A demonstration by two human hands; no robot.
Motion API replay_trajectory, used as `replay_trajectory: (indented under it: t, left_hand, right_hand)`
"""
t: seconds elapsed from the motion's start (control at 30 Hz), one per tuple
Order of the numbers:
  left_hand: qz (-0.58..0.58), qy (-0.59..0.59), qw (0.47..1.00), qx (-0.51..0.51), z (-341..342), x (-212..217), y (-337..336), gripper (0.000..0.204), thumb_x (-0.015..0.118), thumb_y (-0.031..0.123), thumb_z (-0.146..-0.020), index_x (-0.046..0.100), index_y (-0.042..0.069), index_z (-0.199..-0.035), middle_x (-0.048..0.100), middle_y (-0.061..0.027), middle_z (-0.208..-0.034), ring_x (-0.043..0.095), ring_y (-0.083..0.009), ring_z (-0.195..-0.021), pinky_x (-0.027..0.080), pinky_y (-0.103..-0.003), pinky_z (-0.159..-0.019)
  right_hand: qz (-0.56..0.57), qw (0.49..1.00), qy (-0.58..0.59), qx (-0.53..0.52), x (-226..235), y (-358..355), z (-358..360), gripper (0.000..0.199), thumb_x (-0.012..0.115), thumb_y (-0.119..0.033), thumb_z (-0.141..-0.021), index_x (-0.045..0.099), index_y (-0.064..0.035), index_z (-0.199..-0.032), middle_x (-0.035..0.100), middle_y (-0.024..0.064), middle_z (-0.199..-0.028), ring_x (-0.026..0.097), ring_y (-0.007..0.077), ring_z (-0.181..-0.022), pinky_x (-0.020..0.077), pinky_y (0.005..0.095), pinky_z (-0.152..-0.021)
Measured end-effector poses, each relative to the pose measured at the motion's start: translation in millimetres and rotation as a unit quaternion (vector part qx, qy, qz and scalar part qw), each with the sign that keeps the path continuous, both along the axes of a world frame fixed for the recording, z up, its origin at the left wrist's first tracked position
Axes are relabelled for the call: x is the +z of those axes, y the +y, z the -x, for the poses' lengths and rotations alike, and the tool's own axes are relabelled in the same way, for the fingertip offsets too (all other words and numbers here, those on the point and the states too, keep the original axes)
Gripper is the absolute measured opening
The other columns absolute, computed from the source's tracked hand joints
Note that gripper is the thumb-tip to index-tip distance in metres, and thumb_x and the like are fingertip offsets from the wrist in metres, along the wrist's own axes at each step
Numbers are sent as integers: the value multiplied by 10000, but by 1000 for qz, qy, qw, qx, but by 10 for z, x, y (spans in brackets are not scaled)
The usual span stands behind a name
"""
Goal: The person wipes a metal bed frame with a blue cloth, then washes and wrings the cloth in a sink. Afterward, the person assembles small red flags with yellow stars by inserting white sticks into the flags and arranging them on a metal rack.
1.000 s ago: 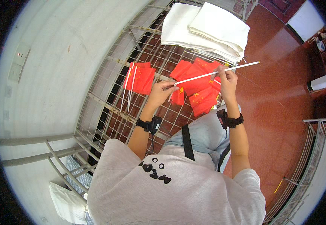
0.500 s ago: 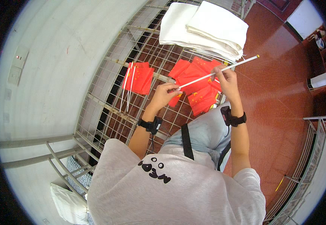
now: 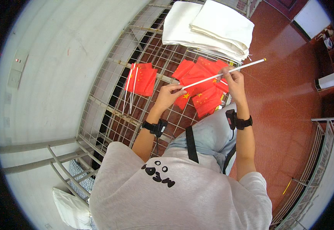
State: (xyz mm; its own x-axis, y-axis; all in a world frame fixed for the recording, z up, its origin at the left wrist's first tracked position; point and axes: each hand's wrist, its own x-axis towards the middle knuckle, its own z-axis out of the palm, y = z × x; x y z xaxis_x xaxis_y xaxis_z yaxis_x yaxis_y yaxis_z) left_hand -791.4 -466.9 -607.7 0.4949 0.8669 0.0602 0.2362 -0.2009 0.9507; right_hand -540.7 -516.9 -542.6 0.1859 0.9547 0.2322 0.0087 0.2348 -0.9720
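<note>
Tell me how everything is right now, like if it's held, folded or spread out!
Left hand: closed on the stick's near end
Right hand: pinching the stick farther along
White stick: held slanted, yellow tip to the right
Left red flags: stacked, overlapping
Right red flags: spread out, overlapping
White cloth: folded, piled up
Wrist straps: fastened on both wrists

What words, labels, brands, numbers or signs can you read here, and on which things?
No words or numbers are readable.
Red flags: yellow stars, no lettering visible.
White rod: no lettering visible.
Grey shirt: black rings and dark shapes; cannot tell whether any are letters.
Black left wrist device: pale patch, too small to read.
Wall plate: red mark, too small to read.
</note>
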Motion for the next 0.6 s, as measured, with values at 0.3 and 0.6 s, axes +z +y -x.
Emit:
replay_trajectory:
  t: [0.3, 0.6]
  left_hand:
    - [-8, 1, 1000, -16, -6, 12, -26, 213, 693, 91, -760, 654, -36, -927, 655, -99, -873, 604, -141, -808, 461, -260, -745]
    - [-22, 5, 1000, -18, -96, 121, -77, 224, 705, 91, -746, 653, -33, -926, 648, -112, -806, 599, -130, -733, 464, -263, -676]
  right_hand:
    - [39, 992, -110, -53, 10, -31, -24, 241, 541, -183, -911, 582, 6, -767, 571, 42, -678, 539, 89, -606, 435, 233, -582]
    - [48, 994, -96, 30, 7, -38, 103, 170, 520, -131, -913, 582, 26, -890, 585, 43, -722, 572, 105, -688, 460, 248, -641]
